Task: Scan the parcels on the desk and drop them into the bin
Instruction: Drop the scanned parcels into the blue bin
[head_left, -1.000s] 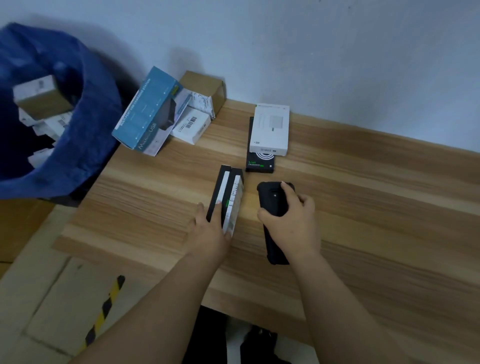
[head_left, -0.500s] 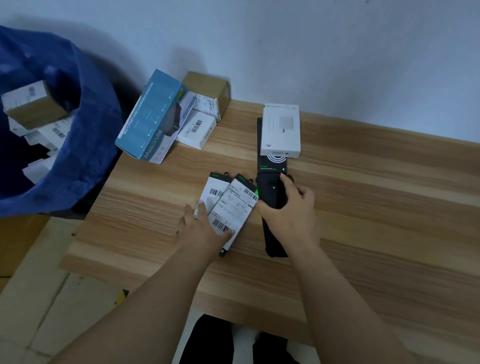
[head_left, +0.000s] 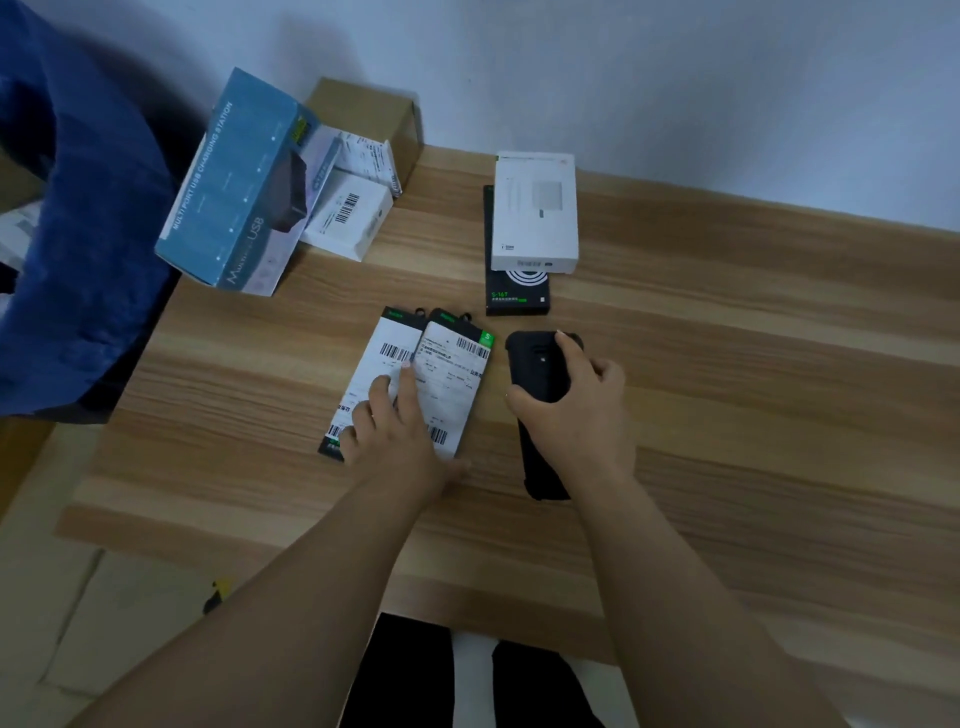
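Two flat parcels (head_left: 415, 384) with white barcode labels lay side by side, touching, on the wooden desk (head_left: 727, 395). The left hand (head_left: 400, 431) rested flat on their near ends, fingers straight and spread across both labels, its palm hiding their near edge. Just to the right of that hand, the right hand (head_left: 571, 410) curled around a black handheld scanner (head_left: 537, 374), index finger stretched over its top; the scanner's middle was covered by the palm, and it seemed to lie on the desk, though that was hard to judge.

Beyond the right hand, a white box (head_left: 535, 210) sat on a black packet (head_left: 517, 293), leaving only the packet's near end and left edge showing. Further off to the left of both hands, a blue carton (head_left: 234, 187) leaned over a small white box (head_left: 348, 215), with a brown cardboard box (head_left: 363, 117) behind. The blue bin (head_left: 78, 234) stood at the far left, cut off by the frame, its contents mostly out of view.
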